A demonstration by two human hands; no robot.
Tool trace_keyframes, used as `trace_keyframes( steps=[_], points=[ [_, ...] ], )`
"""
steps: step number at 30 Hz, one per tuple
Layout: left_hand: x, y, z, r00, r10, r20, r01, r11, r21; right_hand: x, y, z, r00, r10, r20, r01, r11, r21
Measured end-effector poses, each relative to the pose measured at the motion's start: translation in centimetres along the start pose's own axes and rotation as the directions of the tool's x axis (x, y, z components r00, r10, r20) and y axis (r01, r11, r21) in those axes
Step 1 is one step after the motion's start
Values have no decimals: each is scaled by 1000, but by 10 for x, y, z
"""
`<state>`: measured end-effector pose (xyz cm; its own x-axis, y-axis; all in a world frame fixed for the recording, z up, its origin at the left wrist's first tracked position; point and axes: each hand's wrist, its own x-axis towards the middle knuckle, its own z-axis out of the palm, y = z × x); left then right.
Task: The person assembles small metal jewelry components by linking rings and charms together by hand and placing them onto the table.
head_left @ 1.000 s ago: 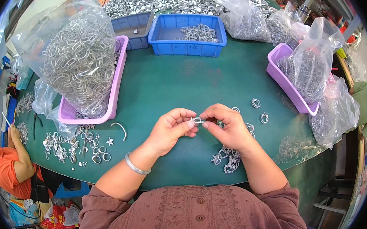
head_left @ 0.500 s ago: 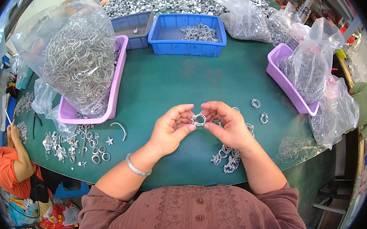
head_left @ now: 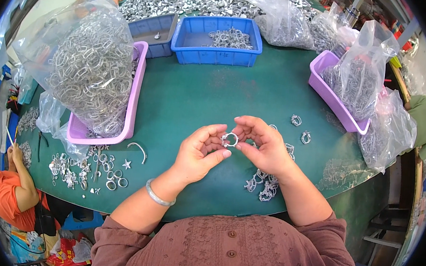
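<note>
A small silvery metal ring (head_left: 224,138) with a bumpy ornament on one side is held up between my two hands, over the green table. My left hand (head_left: 202,150) has its curled fingers at the ring's left side, with the thumb just below. On the other side, my right hand (head_left: 264,146) pinches the ring's right edge between thumb and fingers. Under and beside my right wrist lies a cluster of similar rings (head_left: 269,188), partly hidden by the forearm. Two more rings, one at the back (head_left: 296,120) and one nearer (head_left: 306,137), lie to the right.
Loose rings, star pieces and small parts (head_left: 70,168) spread at left, near a curved metal strip (head_left: 143,152). Bagged metal parts fill a left purple basket (head_left: 138,86) and a right one (head_left: 323,92). A blue bin (head_left: 214,57) stands behind. Co-workers sit left and across.
My left thumb has slid slightly down and right, away from the ring's lower edge. The ring stays almost in place. Across the table, the co-worker's arms have shifted.
</note>
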<state>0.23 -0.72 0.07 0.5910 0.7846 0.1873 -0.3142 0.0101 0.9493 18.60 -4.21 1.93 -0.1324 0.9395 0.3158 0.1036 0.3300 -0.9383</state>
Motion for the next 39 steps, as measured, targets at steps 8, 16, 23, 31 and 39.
trace_keyframes(
  steps=[8,16,23,31,39],
  points=[
    [4,-6,-6,989,-147,7,146,971,-190,0,-5,0,999,-35,33,32,995,97],
    [6,-1,-8,977,-206,50,211,925,-317,4,-16,-33,995,79,-56,-89,970,-226],
    [8,5,-5,966,-252,53,254,902,-348,0,-18,-62,998,58,-29,-61,677,-734],
    [9,5,-14,945,-306,117,315,750,-581,-5,-16,-65,969,245,44,-65,420,-905],
    [7,-1,-19,916,-393,79,379,787,-487,-4,-21,-69,964,255,76,-63,497,-865]
  ],
)
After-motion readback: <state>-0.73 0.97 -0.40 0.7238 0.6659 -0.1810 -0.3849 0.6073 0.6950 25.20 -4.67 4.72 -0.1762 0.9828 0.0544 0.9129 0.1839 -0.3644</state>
